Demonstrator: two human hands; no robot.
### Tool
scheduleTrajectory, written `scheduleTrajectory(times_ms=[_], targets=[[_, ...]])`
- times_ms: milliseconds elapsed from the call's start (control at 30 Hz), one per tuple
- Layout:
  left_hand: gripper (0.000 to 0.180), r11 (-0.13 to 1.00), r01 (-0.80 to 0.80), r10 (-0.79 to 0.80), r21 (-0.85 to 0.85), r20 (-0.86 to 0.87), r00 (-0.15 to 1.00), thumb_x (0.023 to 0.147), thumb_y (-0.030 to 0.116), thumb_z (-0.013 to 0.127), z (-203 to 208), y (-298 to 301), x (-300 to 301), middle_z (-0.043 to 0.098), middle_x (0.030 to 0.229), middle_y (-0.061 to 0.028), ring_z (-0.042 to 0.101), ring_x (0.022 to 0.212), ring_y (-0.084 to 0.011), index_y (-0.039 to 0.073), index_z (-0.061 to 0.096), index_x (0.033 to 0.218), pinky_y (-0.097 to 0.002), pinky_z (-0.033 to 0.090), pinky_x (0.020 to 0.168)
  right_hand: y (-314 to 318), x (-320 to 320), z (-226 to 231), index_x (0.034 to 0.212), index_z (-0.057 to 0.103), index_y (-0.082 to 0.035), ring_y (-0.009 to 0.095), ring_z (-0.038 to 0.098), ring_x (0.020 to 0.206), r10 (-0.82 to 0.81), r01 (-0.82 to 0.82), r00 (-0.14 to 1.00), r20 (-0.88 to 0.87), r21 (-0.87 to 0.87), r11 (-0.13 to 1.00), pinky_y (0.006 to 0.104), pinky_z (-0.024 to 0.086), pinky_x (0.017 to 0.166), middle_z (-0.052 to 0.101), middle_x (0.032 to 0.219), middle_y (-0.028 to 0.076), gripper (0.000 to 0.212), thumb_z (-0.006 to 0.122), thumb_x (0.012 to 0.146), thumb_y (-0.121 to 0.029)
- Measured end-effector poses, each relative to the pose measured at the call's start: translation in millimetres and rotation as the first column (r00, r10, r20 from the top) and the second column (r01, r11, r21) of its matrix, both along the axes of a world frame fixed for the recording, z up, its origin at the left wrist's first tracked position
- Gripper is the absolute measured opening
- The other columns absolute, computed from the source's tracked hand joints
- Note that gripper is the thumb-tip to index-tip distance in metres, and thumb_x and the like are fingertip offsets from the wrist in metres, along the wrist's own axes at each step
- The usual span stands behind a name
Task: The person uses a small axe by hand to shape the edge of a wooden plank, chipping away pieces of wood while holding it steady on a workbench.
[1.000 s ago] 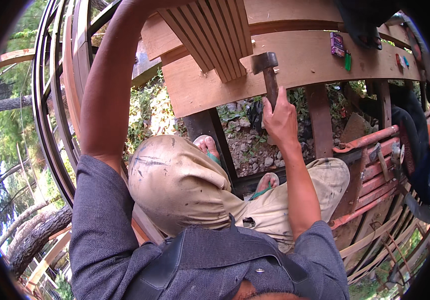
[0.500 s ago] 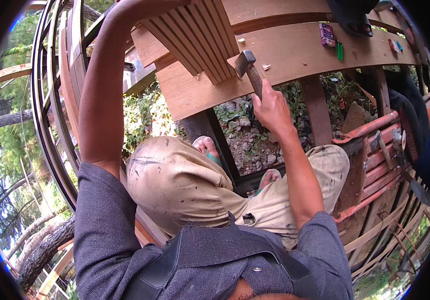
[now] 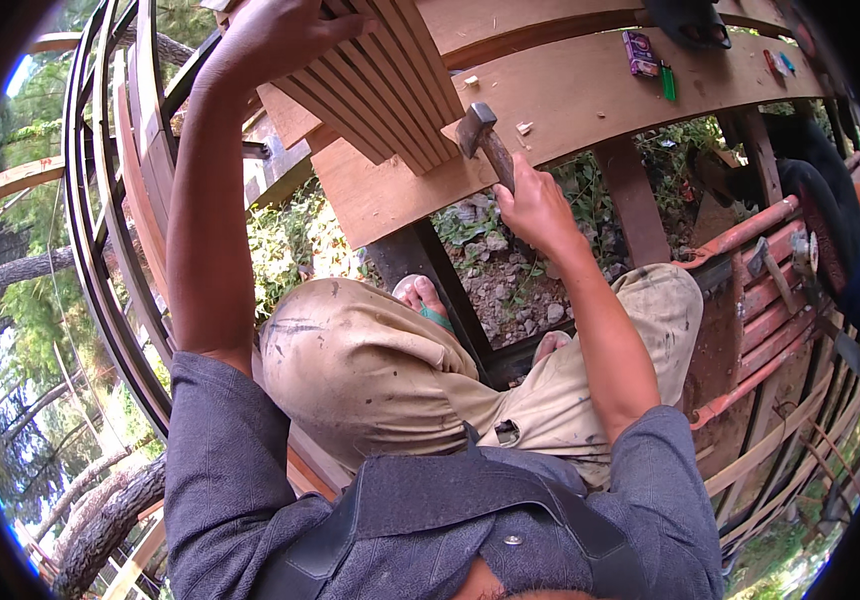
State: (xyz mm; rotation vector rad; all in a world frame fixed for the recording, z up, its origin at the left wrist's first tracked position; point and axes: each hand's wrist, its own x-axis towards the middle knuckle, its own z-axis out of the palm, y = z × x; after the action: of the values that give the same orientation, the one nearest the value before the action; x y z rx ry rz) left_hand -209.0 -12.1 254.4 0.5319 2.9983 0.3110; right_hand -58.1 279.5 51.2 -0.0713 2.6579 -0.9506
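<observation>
My right hand (image 3: pixel 542 208) is closed round the wooden handle of a hammer (image 3: pixel 498 158). The steel head rests close to the near right side of a row of long wooden slats (image 3: pixel 390 95), by a small pale piece of wood. Those slats lie side by side with dark gaps, on a broad plank (image 3: pixel 370 200), their near ends stepped. My left hand (image 3: pixel 285 40) lies over the slats' left side at the upper edge, thumb stretched across them. Its other fingers are partly cut off by the frame.
Wood chips (image 3: pixel 524 128) lie on the plank. Farther right are a purple packet (image 3: pixel 640 53) and a green lighter (image 3: pixel 668 82). A person's dark-clothed leg (image 3: pixel 815 200) is at the right, near a red slatted chair (image 3: pixel 775 290). Curved dark rails (image 3: pixel 85 200) rise at left; rubble lies below.
My left hand has come nearer along the slats, so more of it shows. The hammer stays by the slats' right side; the whole view has shifted slightly.
</observation>
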Motion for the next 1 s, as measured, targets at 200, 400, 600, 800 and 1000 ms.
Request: scheduleTrajectory(times_ms=[200, 400, 600, 800, 1000], targets=[[0.081, 0.992, -0.026, 0.029, 0.127, -0.024, 0.999, 0.099, 0.042, 0.08, 9, 2, 28, 0.057, 0.16, -0.0253, 0.057, 0.146, -0.0366, 0.0, 0.048, 0.161, -0.0445, 0.046, 0.124, -21, 22, -2, 0.122, 0.052, 0.005, 0.057, 0.072, 0.101, -0.021, 0.02, 0.998, 0.06, 0.009, 1.0, 0.0637, 0.057, 0.091, 0.074, 0.1, 0.036, 0.039, 0.071, 0.1, -0.02], [0.05, 0.982, -0.081, 0.086, 0.173, -0.026, 0.996, 0.094, 0.026, 0.085, 25, 12, 64, 0.074, 0.113, -0.0173, 0.072, 0.106, -0.0261, 0.008, 0.067, 0.137, -0.0379, 0.054, 0.093, -1, 2, -1, 0.115, 0.057, 0.003, 0.041, 0.078, 0.077, -0.111, 0.163, 0.962, 0.25, -0.199, 0.966, 0.0538, 0.061, 0.072, 0.075, 0.087, 0.027, 0.03, 0.072, 0.101, -0.02], [0.026, 0.986, 0.09, -0.045, 0.139, -0.296, 0.954, 0.093, 0.022, 0.086, -17, -32, 158, 0.084, 0.106, -0.0031, 0.082, 0.097, -0.0186, 0.014, 0.075, 0.114, -0.0366, 0.067, 0.079, 8, 17, 3, 0.113, 0.057, 0.001, 0.029, 0.073, 0.056, -0.27, 0.355, 0.911, 0.312, -0.258, 0.899, 0.0465, 0.058, 0.057, 0.071, 0.075, 0.018, 0.027, 0.07, 0.104, -0.021], [0.051, 0.983, 0.167, -0.179, -0.081, -0.169, 0.969, 0.089, 0.022, 0.075, -173, -39, 286, 0.07, 0.149, -0.0013, 0.068, 0.136, -0.0235, 0.019, 0.07, 0.139, -0.0395, 0.059, 0.107, 15, 11, 9, 0.114, 0.055, -0.001, 0.023, 0.071, 0.052, -0.331, 0.398, 0.899, 0.288, -0.221, 0.89, 0.0396, 0.056, 0.048, 0.067, 0.068, 0.012, 0.025, 0.068, 0.106, -0.021], [0.087, 0.982, 0.15, -0.153, -0.115, -0.02, 0.988, 0.086, 0.035, 0.077, -267, -9, 318, 0.046, 0.173, -0.0002, 0.043, 0.16, -0.0236, 0.025, 0.046, 0.167, -0.0538, 0.032, 0.131, 15, 16, -15, 0.112, 0.051, -0.003, 0.015, 0.063, 0.047, -0.354, 0.502, 0.845, 0.4, -0.364, 0.785, 0.0346, 0.051, 0.041, 0.06, 0.066, 0.006, 0.023, 0.067, 0.108, -0.019]])
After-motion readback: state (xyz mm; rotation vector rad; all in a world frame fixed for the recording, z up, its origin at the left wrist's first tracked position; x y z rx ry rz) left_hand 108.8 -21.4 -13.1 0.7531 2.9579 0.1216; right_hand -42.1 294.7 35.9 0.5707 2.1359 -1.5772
